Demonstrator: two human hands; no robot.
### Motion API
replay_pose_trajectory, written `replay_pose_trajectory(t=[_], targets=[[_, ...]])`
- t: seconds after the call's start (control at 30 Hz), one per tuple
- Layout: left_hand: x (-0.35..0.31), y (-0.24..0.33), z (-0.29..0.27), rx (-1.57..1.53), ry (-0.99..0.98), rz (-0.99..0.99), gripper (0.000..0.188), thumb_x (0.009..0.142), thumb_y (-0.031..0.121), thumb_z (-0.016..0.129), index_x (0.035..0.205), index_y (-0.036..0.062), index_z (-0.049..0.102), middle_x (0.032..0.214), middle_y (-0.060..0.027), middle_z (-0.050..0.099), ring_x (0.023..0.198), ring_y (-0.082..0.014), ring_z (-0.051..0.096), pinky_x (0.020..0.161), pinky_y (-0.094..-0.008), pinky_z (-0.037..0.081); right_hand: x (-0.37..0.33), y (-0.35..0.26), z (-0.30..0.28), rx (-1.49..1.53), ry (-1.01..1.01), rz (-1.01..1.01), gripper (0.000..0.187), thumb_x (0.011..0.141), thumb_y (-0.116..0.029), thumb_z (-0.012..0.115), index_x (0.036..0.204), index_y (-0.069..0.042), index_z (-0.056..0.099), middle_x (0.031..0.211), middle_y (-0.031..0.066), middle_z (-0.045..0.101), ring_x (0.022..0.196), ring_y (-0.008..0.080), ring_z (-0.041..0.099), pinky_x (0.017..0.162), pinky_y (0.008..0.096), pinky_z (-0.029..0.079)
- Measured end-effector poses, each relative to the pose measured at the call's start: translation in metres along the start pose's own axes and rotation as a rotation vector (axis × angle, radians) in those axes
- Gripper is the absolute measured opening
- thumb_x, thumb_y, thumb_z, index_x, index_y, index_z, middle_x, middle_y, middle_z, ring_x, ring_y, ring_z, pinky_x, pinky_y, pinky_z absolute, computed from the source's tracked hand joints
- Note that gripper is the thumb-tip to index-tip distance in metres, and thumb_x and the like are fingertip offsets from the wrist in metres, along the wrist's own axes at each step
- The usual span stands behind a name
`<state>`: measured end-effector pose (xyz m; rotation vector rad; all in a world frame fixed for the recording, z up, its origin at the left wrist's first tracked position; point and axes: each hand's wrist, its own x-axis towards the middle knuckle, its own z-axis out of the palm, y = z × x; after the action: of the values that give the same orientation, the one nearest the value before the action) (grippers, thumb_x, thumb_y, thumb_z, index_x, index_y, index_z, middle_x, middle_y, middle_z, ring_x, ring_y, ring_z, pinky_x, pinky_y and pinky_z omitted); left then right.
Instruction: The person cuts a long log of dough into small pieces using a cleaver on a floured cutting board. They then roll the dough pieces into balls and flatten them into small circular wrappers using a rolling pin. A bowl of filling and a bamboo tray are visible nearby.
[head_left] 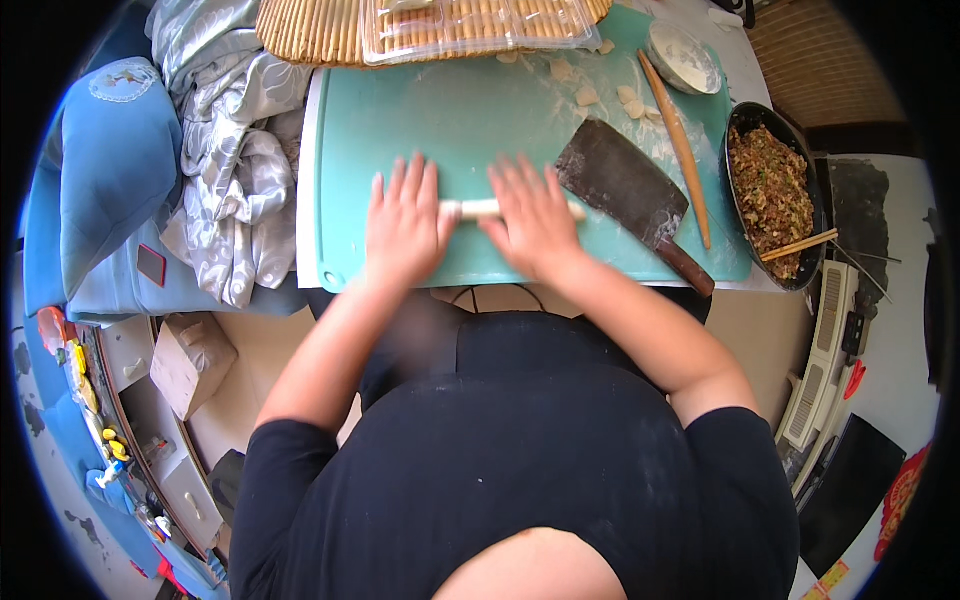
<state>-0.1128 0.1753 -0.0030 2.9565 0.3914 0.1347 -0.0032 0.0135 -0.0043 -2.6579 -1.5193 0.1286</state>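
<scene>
So, head view: left hand (405,225) and right hand (532,220) lie flat and spread, clamped on nothing, over a pale dough roll (480,209) that looks mostly shaped but uncut, with dough bits (587,96) past the grip, a cleaver (622,180) kinda crowding its right, and a full pan (817,190) farther right.

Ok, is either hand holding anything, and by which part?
Nothing is gripped: the right hand lies flat across a pale roll, apparently dough; the left hand lies flat at its visible left end.
</scene>
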Motion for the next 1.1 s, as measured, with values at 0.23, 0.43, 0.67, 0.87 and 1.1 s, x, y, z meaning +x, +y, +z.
replay_pose_trajectory(t=[0.23,0.43,0.67,0.87,1.1], targets=[[0.007,-0.018,0.002,-0.049,0.006,0.036,0.055,0.089,0.035,0.046,0.134,0.0038,0.04,0.141,-0.02,0.035,0.13,-0.0371,0.034,0.104,-0.0528,0.027,0.008,0.017,-0.012,-0.077,-0.069,-0.014,0.064,0.087,-0.052,0.046,0.138,-0.014,0.037,0.147,0.0122,0.026,0.137,0.0335,0.019,0.109,0.0535,0.016],[-0.033,-0.007,-0.001,-0.004,-0.025,0.015,0.059,0.087,0.034,0.048,0.138,0.0065,0.036,0.145,-0.016,0.032,0.133,-0.0352,0.03,0.108,-0.0533,0.019,-0.033,0.008,-0.01,-0.026,-0.1,-0.04,0.066,0.088,-0.051,0.045,0.142,-0.016,0.03,0.149,0.0121,0.021,0.139,0.0321,0.015,0.109,0.0554,0.014],[0.063,-0.063,0.01,-0.036,0.079,-0.084,0.05,0.09,0.031,0.047,0.133,0.0078,0.043,0.142,-0.014,0.036,0.131,-0.034,0.033,0.107,-0.0493,0.026,0.053,0.037,-0.015,-0.143,-0.007,0.077,0.062,0.089,-0.048,0.044,0.14,-0.013,0.035,0.147,0.0134,0.027,0.138,0.0316,0.019,0.11,0.0507,0.016],[-0.04,-0.049,-0.011,-0.172,0.066,0.177,0.045,0.077,0.013,0.064,0.121,0.0102,0.052,0.13,-0.0116,0.049,0.123,-0.0313,0.044,0.1,-0.0451,0.036,-0.044,0.026,-0.012,0.093,0.011,-0.158,0.06,0.086,-0.037,0.056,0.138,-0.014,0.036,0.145,0.0131,0.03,0.136,0.0323,0.022,0.11,0.0504,0.019],[-0.031,-0.055,-0.02,-0.54,0.173,0.061,0.031,0.069,0.002,0.071,0.099,0.0056,0.063,0.097,-0.0101,0.061,0.093,-0.0272,0.058,0.082,-0.0336,0.047,-0.051,0.045,-0.03,0.174,0.203,-0.063,0.054,0.083,-0.03,0.06,0.131,-0.01,0.044,0.139,0.0133,0.039,0.131,0.0333,0.032,0.108,0.048,0.023]])
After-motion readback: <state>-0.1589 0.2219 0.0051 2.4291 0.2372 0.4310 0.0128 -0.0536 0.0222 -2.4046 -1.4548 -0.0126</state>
